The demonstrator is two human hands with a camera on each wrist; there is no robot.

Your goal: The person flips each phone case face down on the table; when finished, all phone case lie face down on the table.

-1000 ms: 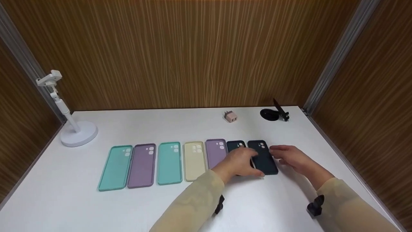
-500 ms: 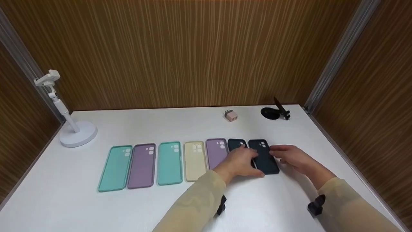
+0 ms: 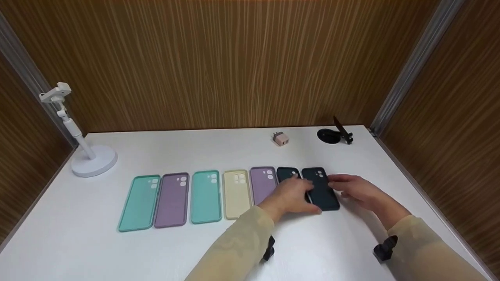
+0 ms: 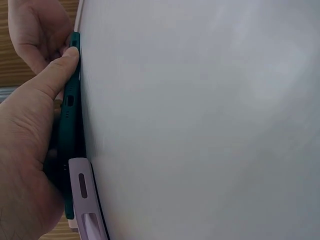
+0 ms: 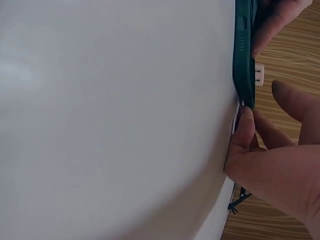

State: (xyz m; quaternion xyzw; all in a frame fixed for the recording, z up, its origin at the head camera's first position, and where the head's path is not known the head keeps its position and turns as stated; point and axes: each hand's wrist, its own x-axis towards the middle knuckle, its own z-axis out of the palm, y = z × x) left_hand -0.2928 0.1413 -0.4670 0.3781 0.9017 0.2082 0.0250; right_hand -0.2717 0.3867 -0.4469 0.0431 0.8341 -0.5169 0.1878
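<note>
Several phone cases lie in a row. At its right end is a dark green phone case (image 3: 324, 192), its lower edge seen side-on in the left wrist view. My left hand (image 3: 290, 196) spreads over it and the other dark case (image 3: 288, 172), partly hiding the latter; the thumb lies straight along the lower edge. From the right, the fingertips of my right hand (image 3: 357, 191) touch the end case's right edge. In the right wrist view its thumb is raised off the case. A lilac case (image 3: 262, 182) lies just left of the dark pair.
Left of these lie a cream case (image 3: 236, 199), teal cases (image 3: 206, 199) and a purple case (image 3: 172, 201). A pink charger plug (image 3: 281, 139) and a black stand (image 3: 330, 136) are at the back; a white phone stand (image 3: 93, 162) is at far left. Wood-grain panels surround the white table.
The dark cases have shifted very slightly right in the view. Both hands keep nearly the same pose on the end case.
</note>
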